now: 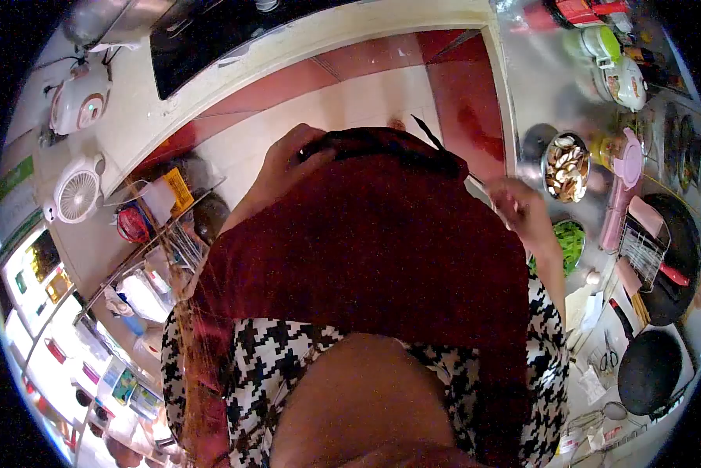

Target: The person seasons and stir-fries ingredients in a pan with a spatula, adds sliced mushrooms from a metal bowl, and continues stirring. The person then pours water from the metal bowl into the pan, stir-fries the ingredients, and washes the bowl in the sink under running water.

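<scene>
A dark red apron [382,234] covers my front over a black-and-white patterned top. Along its far edge runs a black band [382,140], with a loose black tie end [425,131] sticking up. My left hand [292,156] is closed at the left end of this band, with the fingers partly hidden behind the cloth. Beside the apron's right corner is my right hand [516,207], its fingers curled in. A thin pale line runs from the corner toward these fingers; what they pinch is too small to make out.
On the right counter stand a bowl of sliced brown-and-white pieces [566,168], a bowl of green vegetables [569,246], a black pan [651,373] and scissors [606,355]. A white fan [77,189] and a rice cooker [80,105] are at left. A black cooktop [210,43] lies ahead.
</scene>
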Action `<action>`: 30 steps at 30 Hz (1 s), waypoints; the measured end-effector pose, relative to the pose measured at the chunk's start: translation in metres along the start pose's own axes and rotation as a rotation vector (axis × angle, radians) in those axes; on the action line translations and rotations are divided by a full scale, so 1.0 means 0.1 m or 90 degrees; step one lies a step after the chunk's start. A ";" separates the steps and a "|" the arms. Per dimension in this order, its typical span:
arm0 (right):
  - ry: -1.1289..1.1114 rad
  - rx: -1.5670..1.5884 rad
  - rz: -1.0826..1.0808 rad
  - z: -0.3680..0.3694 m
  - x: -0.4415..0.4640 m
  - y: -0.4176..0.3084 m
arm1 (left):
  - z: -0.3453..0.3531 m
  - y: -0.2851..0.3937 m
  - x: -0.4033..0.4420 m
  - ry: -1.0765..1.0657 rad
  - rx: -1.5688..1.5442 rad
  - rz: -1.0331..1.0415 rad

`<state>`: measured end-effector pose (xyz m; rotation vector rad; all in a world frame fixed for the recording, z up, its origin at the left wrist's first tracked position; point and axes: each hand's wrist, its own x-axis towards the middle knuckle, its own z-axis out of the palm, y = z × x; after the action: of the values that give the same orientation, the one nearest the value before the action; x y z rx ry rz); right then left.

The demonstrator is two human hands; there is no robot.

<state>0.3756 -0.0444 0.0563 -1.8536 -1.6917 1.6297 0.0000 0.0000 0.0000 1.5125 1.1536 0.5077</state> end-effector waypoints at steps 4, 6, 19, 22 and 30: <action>0.107 -0.023 -0.318 0.25 0.51 -0.05 | 0.12 0.33 0.26 -0.017 0.115 0.082; 0.045 -0.058 -0.290 0.33 0.63 -0.12 | 0.16 0.39 0.40 -0.053 0.138 0.152; 0.036 0.022 -0.289 0.38 0.57 -0.19 | 0.14 0.13 0.30 -0.081 -0.121 0.148; -0.024 -0.058 -0.187 0.41 0.72 0.23 | 0.09 0.17 0.18 -0.073 -0.022 0.082; 0.254 -0.277 -0.267 -0.29 1.27 -0.35 | -0.15 0.03 0.39 -0.050 -0.064 0.065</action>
<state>0.3472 0.0819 0.0179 -1.6678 -2.1574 0.7205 0.0061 0.0411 -0.0032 1.4955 0.9803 0.5620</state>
